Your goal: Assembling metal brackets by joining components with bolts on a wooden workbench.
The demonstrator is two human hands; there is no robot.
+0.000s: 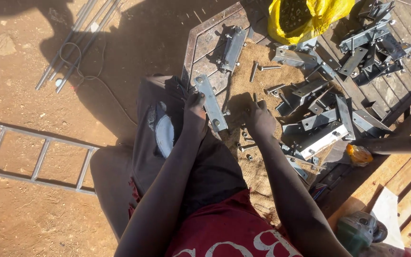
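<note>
Ladder frame (39, 159): lay flat on the dirt at far left, well apart from me. Rods (74, 45): a loose bundle on the ground at upper left, with a thin cable looped beside them. My left hand (195, 112): fingers closed around the near edge of the bar (211, 102), a flat grey steel strip with a bolt at each end, resting tilted from my knee up to the table (205, 35) rim. I judged the bar stiff and fairly heavy for its size, smooth enough to slip, with hard edges; best gripped across its middle, between the two bolts, as I had it. Second bar (231, 47): a like piece, bolted, lying further up on the table. Sacking (258, 171): coarse brown cloth spread over the table under my work. Bolts (247, 146): several loose ones on the sacking, just beside my right hand. My right hand (260, 119): curled down over the sacking with fingertips together, apparently pinching a small bolt, though I could not tell for certain what was in it. Brackets (319, 126): a heap of grey steel pieces right of that hand. Yellow bag (310, 16): at the top, open. More brackets (372, 43): piled at upper right. Grinder (360, 231): green, at lower right on the planks.
</note>
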